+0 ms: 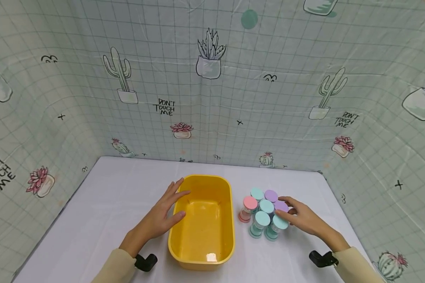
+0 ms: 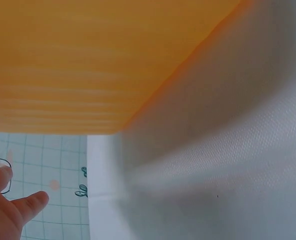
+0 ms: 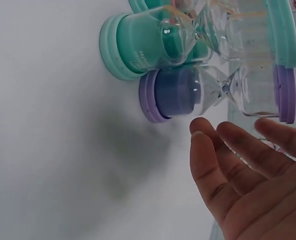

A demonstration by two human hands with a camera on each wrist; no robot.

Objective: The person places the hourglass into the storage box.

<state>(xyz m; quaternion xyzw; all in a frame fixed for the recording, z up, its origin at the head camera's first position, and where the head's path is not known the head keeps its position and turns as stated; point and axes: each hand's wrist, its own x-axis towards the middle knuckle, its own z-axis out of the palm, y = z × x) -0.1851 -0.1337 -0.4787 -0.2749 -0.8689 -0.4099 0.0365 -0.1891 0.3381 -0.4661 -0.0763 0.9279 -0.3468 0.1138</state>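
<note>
My left hand (image 1: 159, 216) is at the left rim of a yellow plastic basin (image 1: 230, 220), fingers spread and reaching over the edge. In the left wrist view two of its fingertips (image 2: 32, 202) show below the basin's outer wall (image 2: 77, 65). Around the right side of the hourglass cluster my right hand (image 1: 302, 216) has its thumb and fingers apart. The right wrist view shows its loosely bent fingers (image 3: 248, 155) beside a purple-capped hourglass (image 3: 175, 92). A mint-capped hourglass (image 3: 153, 42) stands against it, and the thumb is mostly hidden behind its cap.
The cluster also has a pink-capped hourglass (image 1: 249, 203), a second purple-capped one (image 1: 270, 195) and several mint-capped ones (image 1: 262, 220), all upright. They stand right of the basin on a white tabletop (image 1: 127, 184). A printed cloth backdrop (image 1: 219, 98) encloses the table's back and sides.
</note>
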